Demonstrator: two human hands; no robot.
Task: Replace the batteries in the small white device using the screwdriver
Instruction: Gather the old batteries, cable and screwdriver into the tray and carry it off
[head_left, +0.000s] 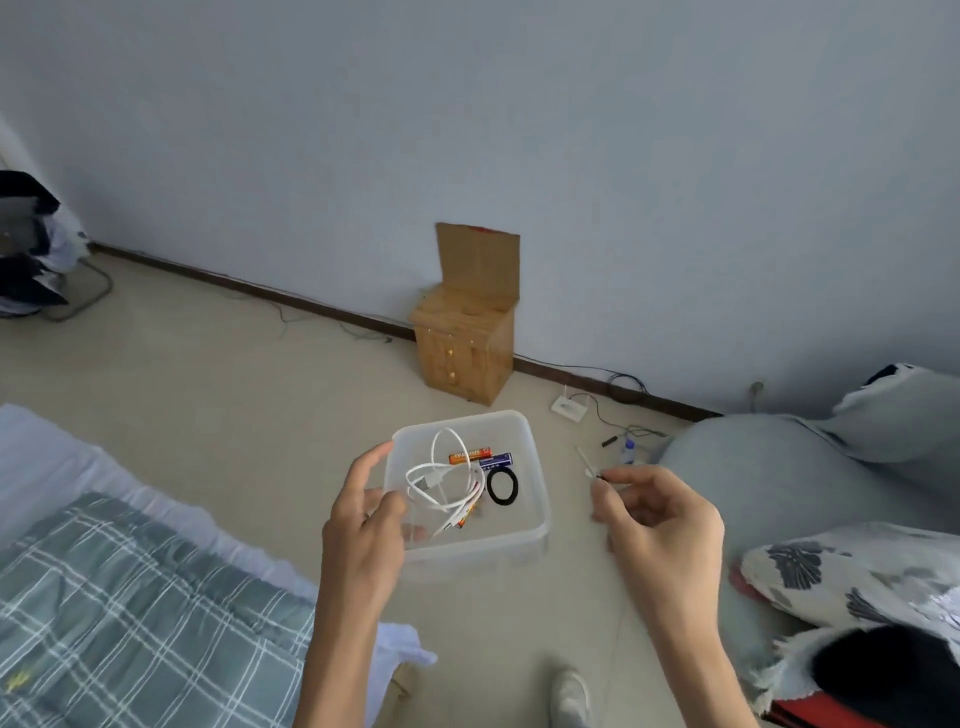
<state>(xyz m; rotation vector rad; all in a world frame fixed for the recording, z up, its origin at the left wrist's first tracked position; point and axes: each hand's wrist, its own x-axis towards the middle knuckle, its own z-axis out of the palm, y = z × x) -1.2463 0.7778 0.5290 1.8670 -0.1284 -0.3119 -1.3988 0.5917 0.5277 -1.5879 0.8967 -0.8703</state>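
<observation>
My left hand (363, 525) grips the left wall of a clear plastic tub (524, 535), held above the floor. In the tub lie an orange battery (469, 455), a blue battery (496, 459), a coiled white cable (441, 480), a black hair band (502, 486) and another orange battery (465, 517) partly under the cable. Right of the tub, my right hand (660, 519) pinches a thin pale stick with a dark end, which looks like the small screwdriver (589, 462). I cannot make out the small white device.
A small wooden cabinet (467, 353) with cardboard on top stands against the wall. A white socket box (569, 406) with wires lies on the floor behind the tub. A plaid quilt (130, 597) is at the left, pillows and bedding (831, 519) at the right.
</observation>
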